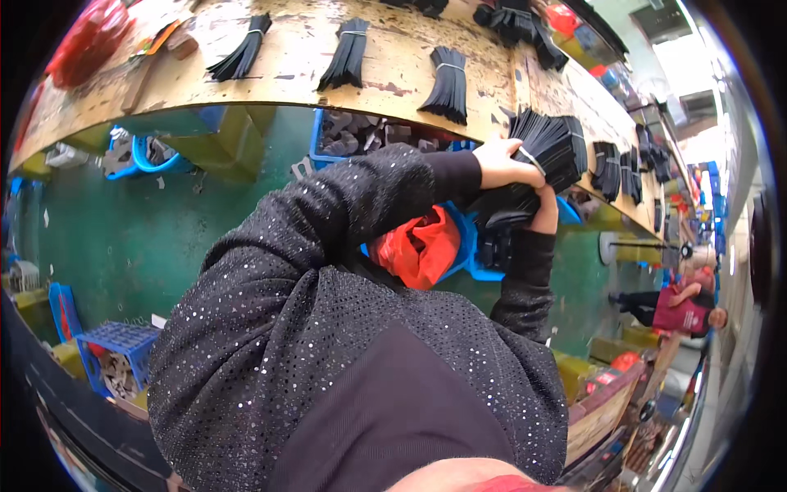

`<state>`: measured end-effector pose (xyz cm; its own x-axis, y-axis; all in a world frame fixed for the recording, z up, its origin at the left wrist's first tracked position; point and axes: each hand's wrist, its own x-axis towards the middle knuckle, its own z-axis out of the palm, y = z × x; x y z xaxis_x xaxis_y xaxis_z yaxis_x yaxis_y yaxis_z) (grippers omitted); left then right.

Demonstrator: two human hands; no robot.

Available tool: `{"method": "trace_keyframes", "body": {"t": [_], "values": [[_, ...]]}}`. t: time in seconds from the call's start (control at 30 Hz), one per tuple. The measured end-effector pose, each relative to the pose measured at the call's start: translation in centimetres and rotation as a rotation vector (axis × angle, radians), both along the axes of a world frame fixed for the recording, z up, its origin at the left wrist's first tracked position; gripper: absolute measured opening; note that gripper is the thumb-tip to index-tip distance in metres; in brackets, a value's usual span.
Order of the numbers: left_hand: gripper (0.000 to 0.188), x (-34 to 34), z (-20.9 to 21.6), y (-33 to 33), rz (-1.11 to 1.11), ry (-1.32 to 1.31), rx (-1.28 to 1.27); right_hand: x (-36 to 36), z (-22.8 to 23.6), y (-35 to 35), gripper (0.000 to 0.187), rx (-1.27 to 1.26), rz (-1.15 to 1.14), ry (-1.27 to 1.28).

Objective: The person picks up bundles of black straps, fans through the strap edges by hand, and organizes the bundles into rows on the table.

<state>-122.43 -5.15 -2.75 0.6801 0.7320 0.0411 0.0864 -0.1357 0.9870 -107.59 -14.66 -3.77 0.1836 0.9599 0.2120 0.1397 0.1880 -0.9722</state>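
At the table's near edge, both my hands are at a thick bundle of thin black strips (548,149) with a pale band around it. My left hand (502,166) is closed on the bundle's near side, with its thumb by the band. Lower down, my right hand (546,211) curls around the same bundle from the right; its fingers are partly hidden. More black strips hang below the hands. Smaller banded bundles lie on the worn wooden table (393,61), such as the nearest bundle (447,86) to the left and another bundle (607,170) to the right.
Below the table edge are a blue basket with a red bag (420,246) and a blue bin of grey pieces (352,135). A blue crate (115,353) stands at lower left on the green floor (164,238). Far right, a person in a red apron (682,310) is visible.
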Motion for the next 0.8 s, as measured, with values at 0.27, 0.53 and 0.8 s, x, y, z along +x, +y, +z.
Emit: {"method": "trace_keyframes", "body": {"t": [0.27,0.53,0.8], "values": [[0.083,5.6,0.8,5.0,0.047,0.009,0.078,5.1,1.6,5.0,0.026,0.040,-0.035,-0.156],[0.055,12.6,-0.2,14.1,0.124,-0.227,-0.127,14.5,0.5,16.3,0.024,-0.081,0.053,-0.007],[0.035,11.2,-2.6,18.7,0.280,-0.107,0.063,19.6,-4.6,26.1,0.022,-0.534,-0.048,0.040]]}}
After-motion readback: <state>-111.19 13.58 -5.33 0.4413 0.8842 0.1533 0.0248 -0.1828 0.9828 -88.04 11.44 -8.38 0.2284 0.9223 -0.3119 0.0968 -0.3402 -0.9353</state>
